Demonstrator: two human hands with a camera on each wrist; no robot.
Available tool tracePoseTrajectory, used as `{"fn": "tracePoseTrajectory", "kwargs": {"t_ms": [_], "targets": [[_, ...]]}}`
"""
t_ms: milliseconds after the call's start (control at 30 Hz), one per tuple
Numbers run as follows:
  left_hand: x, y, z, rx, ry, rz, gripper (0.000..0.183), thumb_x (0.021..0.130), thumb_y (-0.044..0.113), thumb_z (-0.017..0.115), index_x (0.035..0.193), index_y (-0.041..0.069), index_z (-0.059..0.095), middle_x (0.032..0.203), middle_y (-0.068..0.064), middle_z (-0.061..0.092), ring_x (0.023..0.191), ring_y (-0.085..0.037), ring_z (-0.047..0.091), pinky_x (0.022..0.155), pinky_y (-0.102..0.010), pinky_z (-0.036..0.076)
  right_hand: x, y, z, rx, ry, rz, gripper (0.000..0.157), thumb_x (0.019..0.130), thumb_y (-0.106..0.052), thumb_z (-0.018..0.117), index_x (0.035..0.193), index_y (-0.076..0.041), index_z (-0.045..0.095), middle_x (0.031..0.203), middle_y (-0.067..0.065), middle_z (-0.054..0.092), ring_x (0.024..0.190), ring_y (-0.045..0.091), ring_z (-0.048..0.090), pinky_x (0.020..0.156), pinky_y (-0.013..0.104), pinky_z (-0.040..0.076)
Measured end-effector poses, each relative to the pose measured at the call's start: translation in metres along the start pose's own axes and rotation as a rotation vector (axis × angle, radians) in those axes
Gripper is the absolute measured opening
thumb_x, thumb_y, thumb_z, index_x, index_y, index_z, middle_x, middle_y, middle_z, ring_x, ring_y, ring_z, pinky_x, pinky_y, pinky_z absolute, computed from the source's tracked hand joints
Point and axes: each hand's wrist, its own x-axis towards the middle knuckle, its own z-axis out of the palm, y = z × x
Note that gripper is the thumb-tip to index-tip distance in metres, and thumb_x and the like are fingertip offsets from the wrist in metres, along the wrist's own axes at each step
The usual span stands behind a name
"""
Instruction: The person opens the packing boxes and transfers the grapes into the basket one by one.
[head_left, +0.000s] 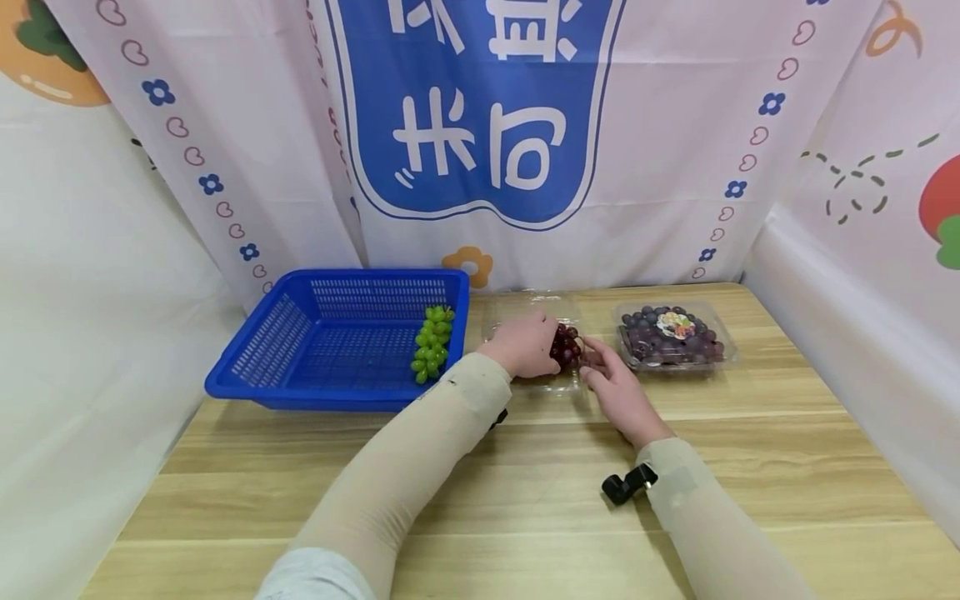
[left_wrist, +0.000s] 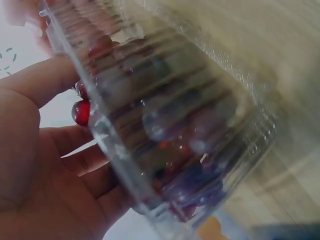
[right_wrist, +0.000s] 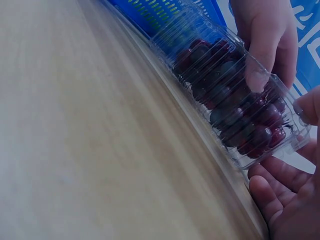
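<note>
A bunch of dark red grapes [head_left: 567,348] lies in a clear plastic box [right_wrist: 200,107] at the back middle of the table. My left hand [head_left: 527,343] reaches in from above and grips the bunch, its thumb and fingers around the grapes in the left wrist view. At the box's right end my right hand [head_left: 617,392] holds the plastic, thumb near the rim and fingers low at the end wall. Ribbed plastic partly blurs the grapes in the left wrist view.
Left of the hands stands a blue basket [head_left: 330,400] with a bunch of green grapes [head_left: 431,346] along its right side. A closed clear box of dark grapes [head_left: 675,337] with a round label sits to the right. Behind the table hangs a printed cloth [head_left: 675,167].
</note>
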Motion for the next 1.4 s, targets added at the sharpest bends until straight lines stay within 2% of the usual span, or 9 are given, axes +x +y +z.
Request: {"fn": "tracePoseTrajectory", "kwargs": {"t_ms": [167, 400, 833, 1000, 1100, 1400], "targets": [[0.003, 0.001, 0.008, -0.003, -0.004, -0.011, 0.080, 0.089, 0.045, 0.074, 0.151, 0.008, 0.042, 0.143, -0.010, 0.050, 0.120, -0.026, 0.059, 0.096, -0.046, 0.051, -0.002, 0.003, 0.000, -0.003, 0.000, -0.015, 0.060, 0.106, -0.021, 0.049, 0.162, -0.018, 0.027, 0.154, 0.014, 0.041, 0.136, 0.033, 0.045, 0.106, 0.051, 0.042], [0.005, 0.000, 0.024, 0.022, -0.011, 0.012, 0.088, 0.090, 0.047, 0.072, 0.157, 0.008, 0.028, 0.136, -0.011, 0.062, 0.115, -0.023, 0.064, 0.093, -0.041, 0.052, -0.002, 0.003, 0.002, -0.008, -0.001, -0.008, 0.058, 0.106, -0.024, 0.050, 0.161, -0.020, 0.029, 0.151, 0.011, 0.045, 0.134, 0.032, 0.047, 0.106, 0.051, 0.042], [0.014, 0.008, 0.034, 0.053, 0.023, -0.054, 0.093, 0.088, 0.060, 0.069, 0.157, 0.013, 0.027, 0.139, -0.011, 0.059, 0.122, -0.027, 0.060, 0.102, -0.048, 0.045, 0.003, 0.002, -0.003, -0.024, 0.001, -0.005, 0.060, 0.107, -0.020, 0.049, 0.161, -0.016, 0.027, 0.152, 0.017, 0.043, 0.136, 0.036, 0.045, 0.109, 0.053, 0.039], [0.014, 0.008, 0.035, 0.036, 0.028, -0.051, 0.095, 0.087, 0.058, 0.071, 0.158, 0.013, 0.025, 0.137, -0.011, 0.060, 0.120, -0.027, 0.060, 0.104, -0.049, 0.043, 0.003, 0.002, -0.004, -0.022, -0.001, 0.003, 0.059, 0.106, -0.016, 0.049, 0.161, -0.013, 0.026, 0.152, 0.019, 0.042, 0.136, 0.038, 0.044, 0.109, 0.053, 0.039], [0.016, 0.006, 0.037, 0.036, 0.037, -0.047, 0.095, 0.087, 0.055, 0.073, 0.157, 0.013, 0.026, 0.134, -0.011, 0.062, 0.117, -0.027, 0.062, 0.103, -0.048, 0.044, 0.003, 0.004, -0.003, -0.014, -0.003, -0.001, 0.060, 0.106, -0.020, 0.050, 0.161, -0.017, 0.027, 0.152, 0.016, 0.043, 0.136, 0.034, 0.045, 0.108, 0.051, 0.040], [0.021, 0.002, 0.041, 0.047, 0.075, -0.036, 0.089, 0.086, 0.043, 0.077, 0.155, 0.014, 0.029, 0.119, -0.007, 0.069, 0.098, -0.023, 0.068, 0.090, -0.045, 0.051, 0.003, 0.005, -0.003, 0.011, -0.005, -0.008, 0.060, 0.106, -0.025, 0.051, 0.161, -0.021, 0.027, 0.152, 0.013, 0.044, 0.135, 0.031, 0.046, 0.108, 0.051, 0.040]]}}
